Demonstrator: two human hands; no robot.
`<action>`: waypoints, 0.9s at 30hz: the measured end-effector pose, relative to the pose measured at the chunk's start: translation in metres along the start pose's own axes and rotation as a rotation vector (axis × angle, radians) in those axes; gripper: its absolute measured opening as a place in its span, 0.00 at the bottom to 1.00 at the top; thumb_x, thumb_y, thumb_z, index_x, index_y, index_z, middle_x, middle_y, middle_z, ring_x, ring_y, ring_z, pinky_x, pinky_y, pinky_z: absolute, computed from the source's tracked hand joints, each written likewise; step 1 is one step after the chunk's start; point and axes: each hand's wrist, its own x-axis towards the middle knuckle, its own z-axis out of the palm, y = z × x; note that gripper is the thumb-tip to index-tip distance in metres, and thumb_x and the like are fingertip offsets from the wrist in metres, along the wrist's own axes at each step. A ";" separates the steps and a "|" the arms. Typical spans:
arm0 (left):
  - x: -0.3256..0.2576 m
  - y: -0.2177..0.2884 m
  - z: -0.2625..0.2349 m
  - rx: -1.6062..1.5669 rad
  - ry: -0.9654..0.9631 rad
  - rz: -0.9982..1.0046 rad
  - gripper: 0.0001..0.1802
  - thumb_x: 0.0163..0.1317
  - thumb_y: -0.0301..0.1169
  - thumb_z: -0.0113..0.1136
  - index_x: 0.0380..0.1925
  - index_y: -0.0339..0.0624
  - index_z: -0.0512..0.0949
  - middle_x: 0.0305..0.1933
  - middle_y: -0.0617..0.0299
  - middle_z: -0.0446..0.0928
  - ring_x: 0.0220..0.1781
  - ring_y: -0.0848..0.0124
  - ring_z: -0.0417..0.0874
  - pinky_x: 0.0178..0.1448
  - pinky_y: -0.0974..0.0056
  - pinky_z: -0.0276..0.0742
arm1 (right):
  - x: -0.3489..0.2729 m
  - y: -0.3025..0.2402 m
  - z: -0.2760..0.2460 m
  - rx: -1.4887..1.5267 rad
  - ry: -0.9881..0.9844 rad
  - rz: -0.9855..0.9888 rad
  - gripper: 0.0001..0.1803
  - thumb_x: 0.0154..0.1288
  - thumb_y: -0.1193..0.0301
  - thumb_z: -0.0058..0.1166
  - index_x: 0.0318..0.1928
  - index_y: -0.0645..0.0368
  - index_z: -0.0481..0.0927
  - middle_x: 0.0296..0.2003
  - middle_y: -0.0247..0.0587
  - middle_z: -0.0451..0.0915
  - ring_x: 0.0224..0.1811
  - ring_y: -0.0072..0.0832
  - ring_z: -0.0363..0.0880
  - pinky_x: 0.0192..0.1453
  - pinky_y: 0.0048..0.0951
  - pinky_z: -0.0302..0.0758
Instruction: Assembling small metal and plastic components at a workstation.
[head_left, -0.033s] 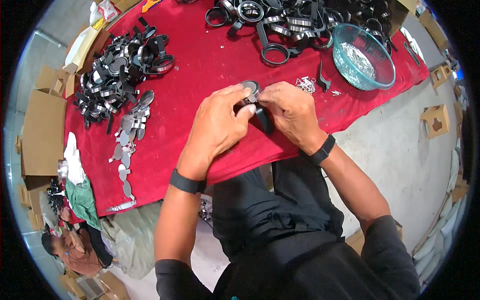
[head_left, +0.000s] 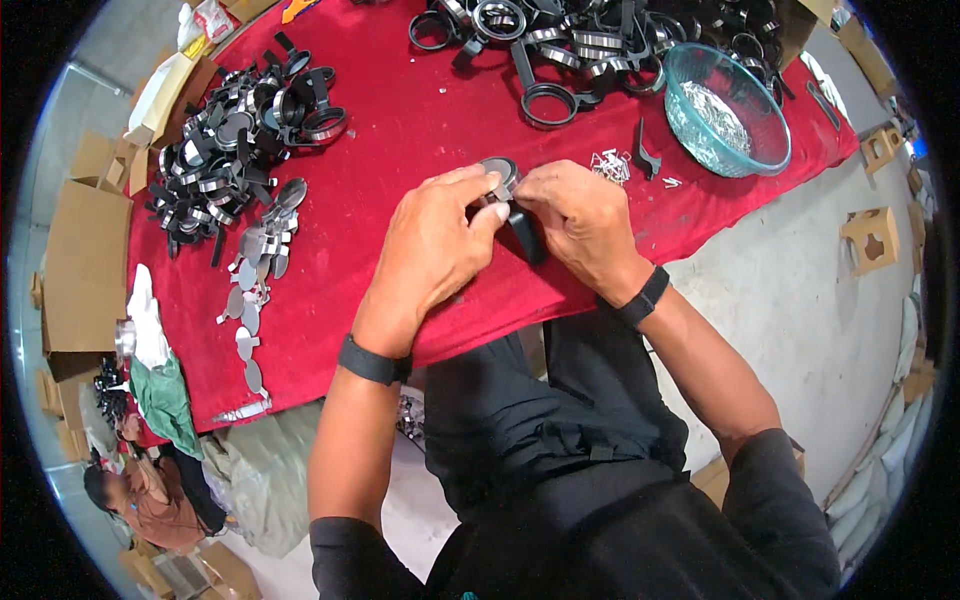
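My left hand (head_left: 440,235) is closed on a black-handled metal ring (head_left: 512,172), thumb and fingers on its near left side. A round grey disc (head_left: 495,170) lies in the top of the ring, and the black handle (head_left: 527,238) points down toward me. My right hand (head_left: 580,215) pinches at the ring's right side, by the base of the handle. What sits between those fingertips is too small and hidden to make out. Just right of that hand lie a heap of small silver pins (head_left: 609,167) and a dark pointed hand tool (head_left: 645,155).
A teal glass bowl (head_left: 775,158) of silver pins stands on the red cloth (head_left: 400,120). Black-handled rings are heaped at the left (head_left: 235,130) and at the back (head_left: 550,105). Loose grey discs (head_left: 250,275) trail down the left. Another person (head_left: 165,500) sits at lower left.
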 end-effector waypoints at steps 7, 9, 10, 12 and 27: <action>0.004 0.004 0.000 -0.002 0.001 -0.007 0.19 0.71 0.31 0.68 0.58 0.37 0.89 0.62 0.42 0.89 0.65 0.44 0.89 0.71 0.52 0.83 | -0.003 -0.004 0.006 0.018 0.084 0.077 0.07 0.64 0.81 0.70 0.42 0.62 0.90 0.40 0.49 0.91 0.44 0.46 0.93 0.49 0.42 0.89; 0.004 0.005 0.001 0.013 0.004 0.002 0.18 0.71 0.31 0.68 0.58 0.37 0.89 0.61 0.42 0.89 0.64 0.44 0.90 0.71 0.52 0.84 | -0.004 -0.004 0.006 0.027 0.083 0.077 0.07 0.63 0.81 0.70 0.43 0.62 0.90 0.41 0.49 0.91 0.44 0.46 0.93 0.49 0.42 0.89; 0.004 0.007 0.001 0.035 0.007 -0.014 0.18 0.71 0.31 0.67 0.58 0.38 0.89 0.60 0.42 0.89 0.63 0.43 0.90 0.70 0.52 0.84 | -0.005 -0.005 0.006 0.032 0.080 0.073 0.08 0.63 0.81 0.70 0.43 0.61 0.90 0.41 0.49 0.92 0.44 0.46 0.93 0.50 0.42 0.90; 0.005 0.007 0.002 0.059 0.006 -0.031 0.18 0.71 0.31 0.67 0.58 0.38 0.89 0.60 0.42 0.89 0.63 0.43 0.90 0.69 0.51 0.84 | -0.007 -0.006 0.006 0.015 0.087 0.048 0.09 0.63 0.81 0.69 0.44 0.61 0.90 0.41 0.49 0.92 0.45 0.46 0.93 0.50 0.42 0.90; 0.008 0.021 0.001 0.128 0.010 -0.069 0.19 0.67 0.29 0.65 0.56 0.38 0.90 0.60 0.40 0.88 0.60 0.44 0.92 0.67 0.51 0.86 | -0.025 -0.017 -0.010 0.034 0.170 0.187 0.12 0.65 0.84 0.68 0.48 0.62 0.91 0.44 0.50 0.93 0.46 0.45 0.94 0.53 0.40 0.90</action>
